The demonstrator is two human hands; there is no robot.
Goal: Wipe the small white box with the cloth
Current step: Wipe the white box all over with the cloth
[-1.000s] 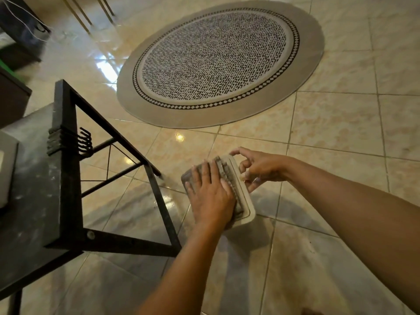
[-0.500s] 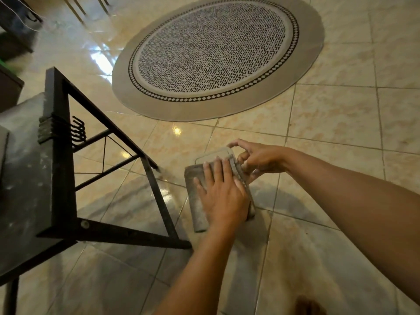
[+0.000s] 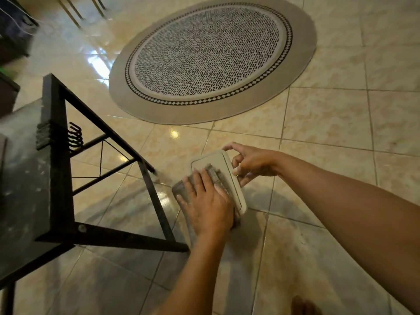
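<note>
The small white box (image 3: 217,161) is held in mid-air above the tiled floor, its flat face turned up and toward me. My right hand (image 3: 252,164) grips its far right edge with thumb and fingers. My left hand (image 3: 208,205) lies flat on the box and presses a grey cloth (image 3: 216,175) against its face. The cloth sticks out past my fingertips and at the left side of my palm. The near end of the box is hidden under my left hand.
A black metal-framed table (image 3: 56,169) with a dusty dark top stands at the left, its leg and corner close to my left hand. A round patterned rug (image 3: 211,55) lies on the glossy tiles beyond. A bare foot (image 3: 303,305) shows at the bottom edge.
My left hand with the cloth has slid back toward the near end of the box, uncovering more of its white face. The right hand has kept its hold on the far edge.
</note>
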